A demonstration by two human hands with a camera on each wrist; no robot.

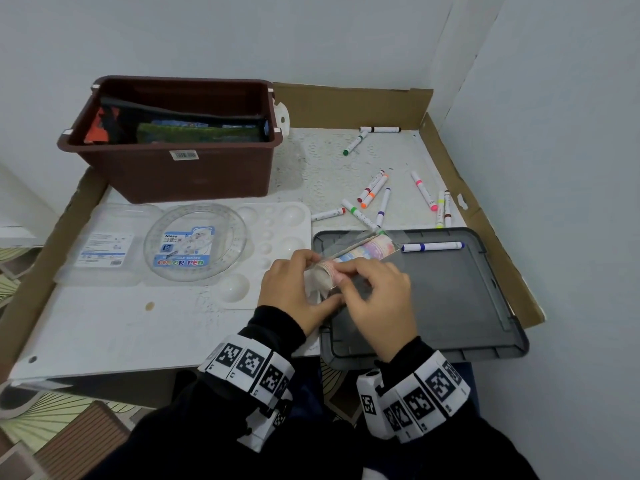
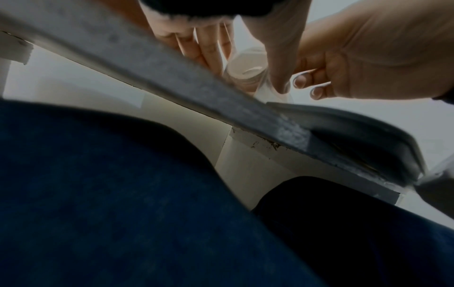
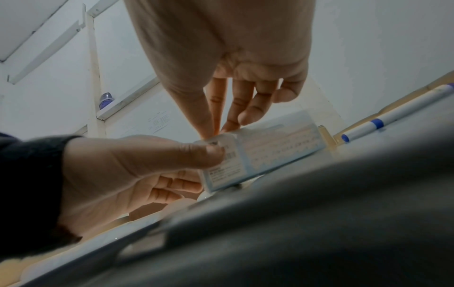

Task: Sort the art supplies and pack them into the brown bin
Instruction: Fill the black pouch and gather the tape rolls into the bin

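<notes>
Far to the upper left of the fingers stands the brown bin (image 1: 173,168), with a round pen tub (image 1: 195,242) on the white palette (image 1: 277,216) between. The left hand (image 1: 294,292) and right hand (image 1: 381,296) both pinch the near end of a clear-wrapped tape roll pack (image 1: 360,252) above the grey lid (image 1: 450,296). Loose markers (image 1: 374,195) lie beyond the fingers, to their right, on the surface (image 1: 104,327).

I see loose markers (image 1: 381,206) scattered right of the brown bin (image 1: 173,168), with a clear-wrapped pastel tape pack (image 1: 363,251) above the grey lid (image 1: 450,289).
</notes>
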